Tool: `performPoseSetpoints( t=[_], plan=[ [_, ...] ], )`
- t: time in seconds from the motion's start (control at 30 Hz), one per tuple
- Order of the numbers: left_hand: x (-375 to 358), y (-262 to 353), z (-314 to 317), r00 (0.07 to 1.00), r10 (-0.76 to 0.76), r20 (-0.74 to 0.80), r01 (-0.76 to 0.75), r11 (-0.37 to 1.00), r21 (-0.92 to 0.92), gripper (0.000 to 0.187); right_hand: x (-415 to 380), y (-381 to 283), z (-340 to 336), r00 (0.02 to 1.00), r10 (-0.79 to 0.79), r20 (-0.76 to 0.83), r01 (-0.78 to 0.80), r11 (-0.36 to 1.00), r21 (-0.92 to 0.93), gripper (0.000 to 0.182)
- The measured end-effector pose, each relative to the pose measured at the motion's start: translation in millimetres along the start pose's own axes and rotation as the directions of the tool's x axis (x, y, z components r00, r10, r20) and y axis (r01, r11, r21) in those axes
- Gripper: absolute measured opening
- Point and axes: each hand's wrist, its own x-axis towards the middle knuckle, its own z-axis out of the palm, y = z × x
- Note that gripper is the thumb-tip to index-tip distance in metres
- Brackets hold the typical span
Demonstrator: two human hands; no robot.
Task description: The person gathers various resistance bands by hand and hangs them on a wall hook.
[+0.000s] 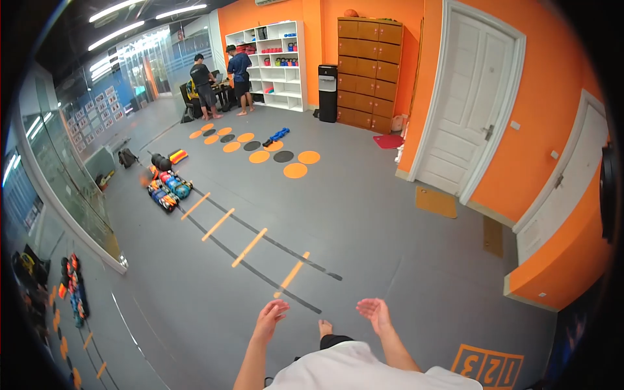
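My left hand (270,317) is raised in front of me at the bottom of the head view, its fingers stretched out and holding nothing. To its right, my right hand (375,314) is also up and empty, with the fingers extended and the palm turned inward. The hands are well apart. Below and between them a bare foot (325,329) shows on the grey floor. Nearest to my left hand is the end of a ladder marking (249,247), with orange rungs and dark side lines, running away to the upper left.
Bags and balls (170,185) lie at the ladder's far end. Orange and black dots (283,156) mark the floor, with a blue object (278,136) nearby. Two people stand by a white shelf (284,71). A white door (458,104) is at right, a glass wall (65,149) at left.
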Motion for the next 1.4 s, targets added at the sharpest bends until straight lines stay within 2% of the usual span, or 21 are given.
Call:
performPoseSetpoints(
  t=[0.03, 0.1, 0.17, 0.2, 0.27, 0.3, 0.37, 0.5, 0.57, 0.6, 0.67, 0.73, 0.77, 0.83, 0.87, 0.93, 1.03, 1.13, 1.2, 1.33, 1.4],
  plan=[
    [21, 12, -5, 1.0, -0.002, -0.006, 0.002, 1.0, 0.025, 0.025, 31, -8, 14, 1.0, -0.02, 0.0, 0.02, 1.0, -0.004, 0.041],
    [69, 27, -7, 1.0, -0.017, -0.021, 0.015, 0.996, -0.086, 0.026, 90, -37, 41, 0.998, -0.056, -0.007, 0.056, 0.998, -0.005, 0.041],
    [114, 46, -17, 0.999, -0.014, -0.039, 0.011, 0.996, -0.087, 0.027, 145, -68, 81, 0.988, -0.125, 0.087, 0.126, 0.992, -0.004, 0.042],
    [137, 56, -22, 0.998, -0.016, -0.068, 0.009, 0.995, -0.103, 0.027, 171, -83, 101, 0.989, -0.129, 0.077, 0.13, 0.991, -0.009, 0.042],
    [179, 75, -33, 0.997, 0.007, -0.077, -0.017, 0.991, -0.131, 0.028, 215, -106, 137, 0.971, -0.068, 0.23, 0.09, 0.992, -0.086, 0.043],
    [203, 84, -39, 0.995, 0.046, -0.09, -0.059, 0.988, -0.144, 0.028, 237, -116, 151, 0.974, -0.067, 0.215, 0.09, 0.991, -0.096, 0.043],
    [256, 97, -53, 0.993, 0.045, -0.111, -0.062, 0.984, -0.164, 0.029, 286, -135, 174, 0.931, -0.061, 0.359, 0.125, 0.98, -0.156, 0.042],
    [382, 124, -76, 0.991, 0.033, -0.13, -0.053, 0.988, -0.147, 0.033, 392, -180, 189, 0.939, -0.114, 0.323, 0.193, 0.955, -0.224, 0.04],
    [443, 145, -82, 0.995, -0.009, -0.103, -0.004, 0.992, -0.127, 0.035, 431, -200, 182, 0.961, -0.177, 0.215, 0.23, 0.939, -0.254, 0.041],
    [480, 160, -77, 0.998, -0.008, -0.066, -0.002, 0.989, -0.148, 0.037, 445, -212, 184, 0.963, -0.196, 0.187, 0.239, 0.94, -0.243, 0.041],
    [548, 196, -56, 1.0, -0.023, 0.0, 0.023, 0.985, -0.173, 0.04, 468, -238, 184, 0.976, -0.217, -0.01, 0.216, 0.973, -0.086, 0.044],
    [608, 235, -24, 0.985, -0.034, 0.167, 0.058, 0.989, -0.138, 0.044, 488, -263, 188, 0.966, -0.246, -0.078, 0.242, 0.969, -0.054, 0.046],
    [640, 247, -9, 0.982, -0.047, 0.186, 0.072, 0.988, -0.134, 0.044, 500, -273, 189, 0.956, -0.267, -0.124, 0.266, 0.964, -0.024, 0.047],
    [696, 266, 20, 0.932, -0.106, 0.345, 0.13, 0.99, -0.046, 0.043, 525, -290, 188, 0.94, -0.28, -0.192, 0.289, 0.957, 0.015, 0.048],
    [722, 272, 35, 0.927, -0.131, 0.35, 0.152, 0.988, -0.031, 0.043, 537, -297, 186, 0.917, -0.311, -0.249, 0.327, 0.944, 0.028, 0.049],
    [774, 283, 62, 0.849, -0.199, 0.49, 0.183, 0.98, 0.082, 0.039, 563, -307, 183, 0.889, -0.328, -0.321, 0.363, 0.93, 0.054, 0.05],
    [848, 297, 90, 0.804, -0.228, 0.55, 0.208, 0.973, 0.1, 0.037, 615, -325, 172, 0.88, -0.295, -0.373, 0.368, 0.919, 0.14, 0.052],
    [927, 304, 106, 0.853, -0.177, 0.491, 0.17, 0.984, 0.058, 0.038, 696, -354, 154, 0.905, -0.276, -0.324, 0.339, 0.928, 0.156, 0.054],
    [974, 309, 109, 0.885, -0.176, 0.43, 0.169, 0.984, 0.055, 0.039, 752, -376, 150, 0.928, -0.261, -0.267, 0.292, 0.952, 0.087, 0.055],
    [1050, 340, 116, 0.95, -0.125, 0.286, 0.141, 0.989, -0.034, 0.042, 862, -448, 177, 0.933, -0.262, -0.245, 0.276, 0.961, 0.024, 0.053],
    [1095, 348, 111, 0.962, -0.125, 0.243, 0.137, 0.99, -0.033, 0.042, 919, -483, 194, 0.954, -0.282, -0.101, 0.284, 0.959, 0.001, 0.052]
  ],
)
